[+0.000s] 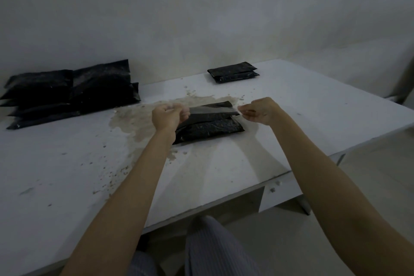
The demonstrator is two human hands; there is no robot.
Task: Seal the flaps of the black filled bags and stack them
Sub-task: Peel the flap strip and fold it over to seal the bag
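The bag (208,126) lies flat on the table (291,119), flap away from the person, likely so the flap can fold toward them onto the body. The left hand (169,116) pinches the flap's (210,111) left end and the right hand (259,111) its right end, holding it taut and raised off the bag. Left of the bag sits a pile (69,93), probably unsealed; beyond the bag a small stack (233,71), probably done. Sandy spill (134,119) stains the white table beside the bag; a bare wall (201,6) rises behind

Head view, downward over table (291,107), dim.
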